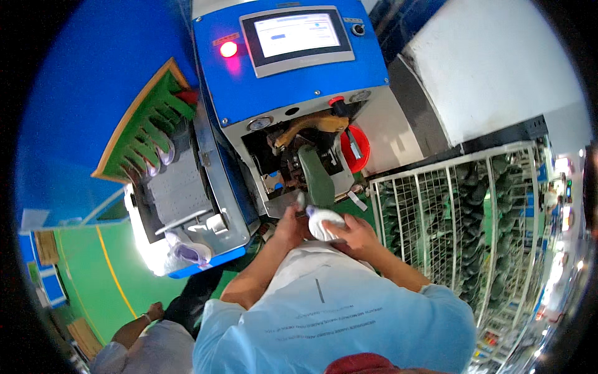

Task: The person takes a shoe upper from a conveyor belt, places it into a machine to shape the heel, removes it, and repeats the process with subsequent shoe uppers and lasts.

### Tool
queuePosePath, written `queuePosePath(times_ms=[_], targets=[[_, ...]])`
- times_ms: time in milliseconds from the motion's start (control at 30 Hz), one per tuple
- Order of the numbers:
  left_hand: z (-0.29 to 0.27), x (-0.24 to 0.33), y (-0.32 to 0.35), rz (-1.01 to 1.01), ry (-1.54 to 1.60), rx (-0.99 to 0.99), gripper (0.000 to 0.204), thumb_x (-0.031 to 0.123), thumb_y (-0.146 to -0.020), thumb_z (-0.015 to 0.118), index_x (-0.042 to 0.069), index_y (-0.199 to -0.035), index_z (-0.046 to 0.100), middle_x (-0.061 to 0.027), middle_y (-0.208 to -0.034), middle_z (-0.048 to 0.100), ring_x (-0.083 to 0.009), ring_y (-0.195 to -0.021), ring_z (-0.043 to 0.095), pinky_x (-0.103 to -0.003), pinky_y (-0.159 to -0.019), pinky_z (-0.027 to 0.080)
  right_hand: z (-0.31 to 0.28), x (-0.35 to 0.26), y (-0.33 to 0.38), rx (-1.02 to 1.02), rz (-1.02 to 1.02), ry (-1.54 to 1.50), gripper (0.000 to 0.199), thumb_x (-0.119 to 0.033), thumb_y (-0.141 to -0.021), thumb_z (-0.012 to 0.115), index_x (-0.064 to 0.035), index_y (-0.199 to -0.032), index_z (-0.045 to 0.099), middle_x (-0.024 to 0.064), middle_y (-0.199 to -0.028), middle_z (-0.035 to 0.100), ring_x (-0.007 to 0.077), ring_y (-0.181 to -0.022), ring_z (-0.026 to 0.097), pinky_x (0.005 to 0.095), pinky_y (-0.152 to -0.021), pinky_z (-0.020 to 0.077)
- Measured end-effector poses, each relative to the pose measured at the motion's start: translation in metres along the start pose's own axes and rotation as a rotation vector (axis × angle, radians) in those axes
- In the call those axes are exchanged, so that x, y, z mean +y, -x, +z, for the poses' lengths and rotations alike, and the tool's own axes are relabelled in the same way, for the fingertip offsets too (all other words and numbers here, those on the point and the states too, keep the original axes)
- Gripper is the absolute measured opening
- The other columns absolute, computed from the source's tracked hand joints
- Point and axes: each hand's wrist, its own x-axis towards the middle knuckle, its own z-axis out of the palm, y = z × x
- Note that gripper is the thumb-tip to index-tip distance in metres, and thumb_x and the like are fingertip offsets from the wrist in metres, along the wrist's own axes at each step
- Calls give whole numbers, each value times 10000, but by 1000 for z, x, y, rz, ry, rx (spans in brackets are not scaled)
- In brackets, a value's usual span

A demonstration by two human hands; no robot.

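Note:
A white shoe upper (324, 224) with a purple lining is held in front of my body, just below the machine's opening. My right hand (360, 239) is closed around its right side. Close to its left side, my left hand (290, 229) has its fingers drawn together. A small grey blurred piece shows at those fingertips; what it is I cannot make out. Just beyond my hands, a dark green shoe last (316, 176) juts out of the machine (299, 93), below a tan curved pad (311, 126).
A lit screen (298, 35) and a glowing red lamp (228, 49) top the machine. On the left, a side tray (180, 196) carries another white shoe upper (189, 250). Wire racks (430, 218) of dark lasts stand right. A red bucket (355, 149) sits behind; another person (146, 343) is lower left.

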Motion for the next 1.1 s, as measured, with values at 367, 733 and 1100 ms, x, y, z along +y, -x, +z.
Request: queuePosePath(times_ms=[367, 733, 1100], targets=[[-65, -39, -9, -36, -129, 177, 406, 307, -960, 630, 62, -1281, 583, -127, -1213, 669, -309, -1114, 656, -487, -990, 522, 77, 41, -115, 261, 723, -1860, 568, -166, -940, 687, -53, -1442, 446, 113, -1085, 666, 216, -871, 684, 374, -746, 589], [-32, -62, -65, -246, -254, 69, 501, 478, -1037, 516, 53, -1293, 584, -141, -1238, 671, -317, -1127, 651, -486, -1017, 503, 6, 52, 78, 535, 501, -1052, 662, -252, -861, 773, -100, -1462, 538, 116, -1200, 711, 181, -1039, 662, 329, -938, 509], [207, -81, -248, 64, -587, -35, 554, 504, -1003, 586, 21, -1272, 617, -121, -1140, 702, -284, -1016, 693, -472, -857, 572, -46, 167, 288, 1129, 1215, -492, 725, -196, -1017, 581, -107, -1624, 196, 240, -1563, 393, 346, -1345, 506, 409, -1070, 444]])
